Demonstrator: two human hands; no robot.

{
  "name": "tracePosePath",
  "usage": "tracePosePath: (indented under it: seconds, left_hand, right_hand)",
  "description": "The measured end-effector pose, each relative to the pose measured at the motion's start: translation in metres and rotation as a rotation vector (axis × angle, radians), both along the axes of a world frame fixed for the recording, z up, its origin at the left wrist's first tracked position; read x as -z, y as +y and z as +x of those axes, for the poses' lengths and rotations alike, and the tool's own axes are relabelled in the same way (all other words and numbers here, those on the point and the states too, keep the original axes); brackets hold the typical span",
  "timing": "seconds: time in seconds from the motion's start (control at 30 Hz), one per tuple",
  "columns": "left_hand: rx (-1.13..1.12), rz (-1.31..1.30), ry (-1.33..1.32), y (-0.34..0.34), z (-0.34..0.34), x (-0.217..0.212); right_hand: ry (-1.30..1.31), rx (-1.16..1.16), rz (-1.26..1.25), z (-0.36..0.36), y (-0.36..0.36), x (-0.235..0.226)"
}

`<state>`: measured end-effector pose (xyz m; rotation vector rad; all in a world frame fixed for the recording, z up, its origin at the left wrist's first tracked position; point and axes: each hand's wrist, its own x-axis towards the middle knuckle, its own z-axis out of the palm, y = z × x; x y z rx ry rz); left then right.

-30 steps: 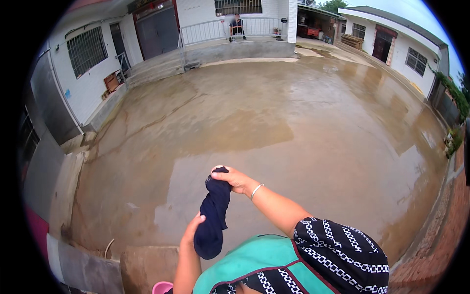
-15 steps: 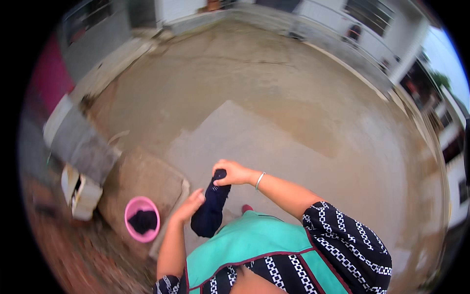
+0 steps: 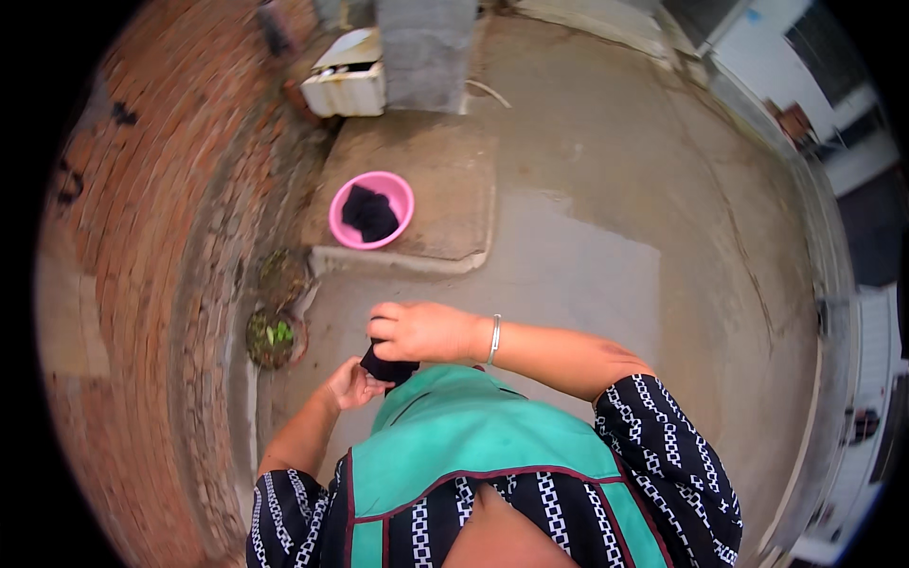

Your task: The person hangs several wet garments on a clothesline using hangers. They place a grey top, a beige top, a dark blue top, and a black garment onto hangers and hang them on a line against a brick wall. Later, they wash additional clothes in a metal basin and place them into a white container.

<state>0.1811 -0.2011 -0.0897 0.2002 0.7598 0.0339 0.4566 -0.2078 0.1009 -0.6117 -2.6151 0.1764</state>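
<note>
At frame centre, the right hand (image 3: 421, 331) fists around a dark cloth (image 3: 386, 367) from above, while the left hand (image 3: 352, 384) cups its lower end, apparently wringing it. A pink basin (image 3: 338, 210) sits upper left.

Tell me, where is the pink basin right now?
The pink basin sits on a raised concrete slab ahead of the person, slightly to their left, near the brick wall, with dark cloth inside.

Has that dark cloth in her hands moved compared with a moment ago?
Yes. The dark cloth hung long and away from the green apron before; now it sits bunched against the apron's top edge, between the left hand and right hand.
</note>
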Motion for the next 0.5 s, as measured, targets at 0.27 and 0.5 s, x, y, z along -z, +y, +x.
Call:
tracePosePath:
  seconds: [0.27, 0.5]
  left_hand:
    - [-0.966, 0.197, -0.088, -0.074, -0.009, -0.009]
    - [-1.165, 0.116, -0.400, -0.105, -0.049, -0.016]
  right_hand:
    - [0.036, -0.108, -0.139, -0.029, 0.000, -0.015]
    - [0.223, -0.083, -0.179, -0.076, 0.007, -0.032]
